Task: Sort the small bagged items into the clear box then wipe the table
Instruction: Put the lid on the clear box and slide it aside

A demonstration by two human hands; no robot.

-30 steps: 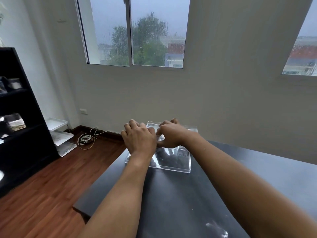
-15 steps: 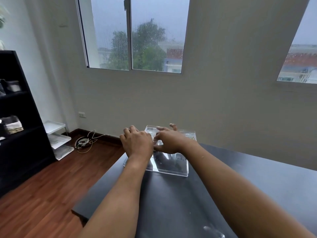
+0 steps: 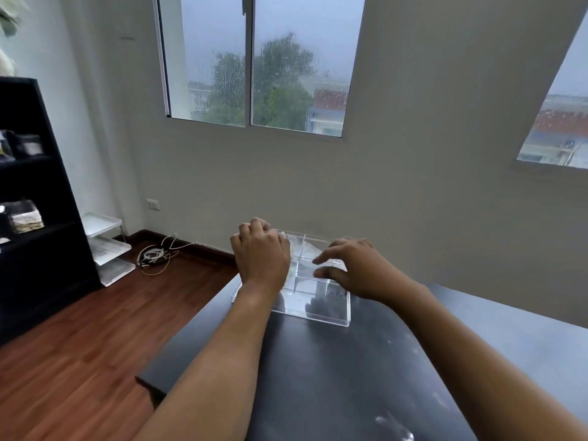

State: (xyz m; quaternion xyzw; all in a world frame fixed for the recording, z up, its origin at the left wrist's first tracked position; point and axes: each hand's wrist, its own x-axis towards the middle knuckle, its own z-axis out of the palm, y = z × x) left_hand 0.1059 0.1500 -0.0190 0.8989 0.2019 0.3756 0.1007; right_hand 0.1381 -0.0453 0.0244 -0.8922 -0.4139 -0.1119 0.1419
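Clear box [image 3: 318, 308] at table [image 3: 366, 370] far edge, 12 o'clock from me. L hand [image 3: 261, 261] curled over box's 9 o'clock wall, grip can't tell. R hand [image 3: 356, 270] fingers half spread, pinching clear bag [image 3: 304, 249] over dividers. Risk: box skids off edge if I push; bag snags divider, lands in wrong cell.

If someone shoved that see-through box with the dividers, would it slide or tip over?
The clear box would probably slide: it looks low, wide and flat-bottomed on the smooth dark table. Its thin rigid walls suggest it is stiff and light, perhaps crackable if dropped.
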